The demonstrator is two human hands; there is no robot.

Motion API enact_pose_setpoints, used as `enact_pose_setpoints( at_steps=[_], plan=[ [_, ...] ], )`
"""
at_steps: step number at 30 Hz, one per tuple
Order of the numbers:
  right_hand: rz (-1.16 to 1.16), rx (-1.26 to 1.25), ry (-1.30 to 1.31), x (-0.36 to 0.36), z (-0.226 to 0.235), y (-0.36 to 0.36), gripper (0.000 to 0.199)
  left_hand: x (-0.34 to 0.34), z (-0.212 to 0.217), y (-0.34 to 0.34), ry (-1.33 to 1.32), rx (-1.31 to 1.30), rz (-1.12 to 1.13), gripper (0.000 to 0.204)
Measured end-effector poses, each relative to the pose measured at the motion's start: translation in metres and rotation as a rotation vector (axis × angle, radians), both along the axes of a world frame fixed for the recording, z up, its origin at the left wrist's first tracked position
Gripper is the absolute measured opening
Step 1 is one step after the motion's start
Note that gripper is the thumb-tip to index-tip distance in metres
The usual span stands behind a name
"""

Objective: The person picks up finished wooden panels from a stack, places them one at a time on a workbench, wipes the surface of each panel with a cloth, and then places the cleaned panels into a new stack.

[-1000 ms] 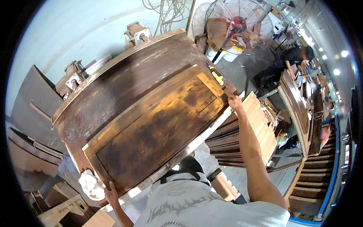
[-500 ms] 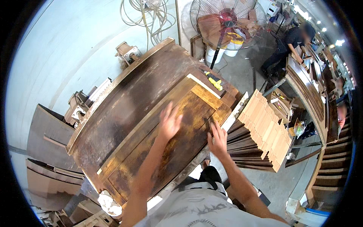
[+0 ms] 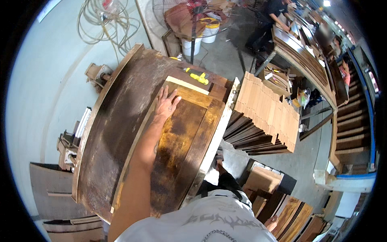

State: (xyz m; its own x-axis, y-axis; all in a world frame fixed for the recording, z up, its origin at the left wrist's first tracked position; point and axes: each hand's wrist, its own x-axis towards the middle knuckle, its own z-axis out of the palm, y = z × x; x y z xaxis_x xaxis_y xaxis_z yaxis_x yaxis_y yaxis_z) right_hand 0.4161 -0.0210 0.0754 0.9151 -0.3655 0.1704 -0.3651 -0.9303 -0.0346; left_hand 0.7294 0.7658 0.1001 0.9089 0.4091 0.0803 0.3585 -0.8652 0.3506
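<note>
A brown-stained framed wooden panel (image 3: 179,137) lies on a worn, dark workbench (image 3: 113,109) with a raised edge. My left hand (image 3: 166,103) rests with fingers spread on the panel's far left corner. Just beyond these fingers, a pale wood strip (image 3: 187,85) runs along the panel's far end. Farther off on the bench lies a yellow-and-black hand tool (image 3: 197,76). Low on the right, my right hand (image 3: 272,222) is beside a stack of wooden panels (image 3: 292,213). My body hides part of it, and its grip is unclear.
Right of the bench stands a stack of dark boards with pale ends (image 3: 266,109). A caged fan (image 3: 193,18) and white buckets (image 3: 191,46) are beyond. A person (image 3: 274,20) works at another bench (image 3: 300,48) at the far right. Clamps (image 3: 98,76) line the bench's left side.
My left hand has slid to the panel's far left corner. My right hand has left the panel and dropped to the lower right. The view has turned, shifting the bench left.
</note>
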Motion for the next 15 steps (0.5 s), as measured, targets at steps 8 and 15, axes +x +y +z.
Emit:
enact_pose_setpoints(
  at_steps=[8, 15],
  plan=[
    [0.088, 0.38, -0.3, 0.191, -0.003, 0.04, 0.038, 0.009, 0.018, -0.016, -0.388, 0.032, -0.087, 0.025],
    [-0.096, 0.771, -0.425, 0.434, 0.004, -0.013, 0.038, -0.025, 0.071, -0.213, -0.302, -0.273, 0.428, 0.034]
  ],
)
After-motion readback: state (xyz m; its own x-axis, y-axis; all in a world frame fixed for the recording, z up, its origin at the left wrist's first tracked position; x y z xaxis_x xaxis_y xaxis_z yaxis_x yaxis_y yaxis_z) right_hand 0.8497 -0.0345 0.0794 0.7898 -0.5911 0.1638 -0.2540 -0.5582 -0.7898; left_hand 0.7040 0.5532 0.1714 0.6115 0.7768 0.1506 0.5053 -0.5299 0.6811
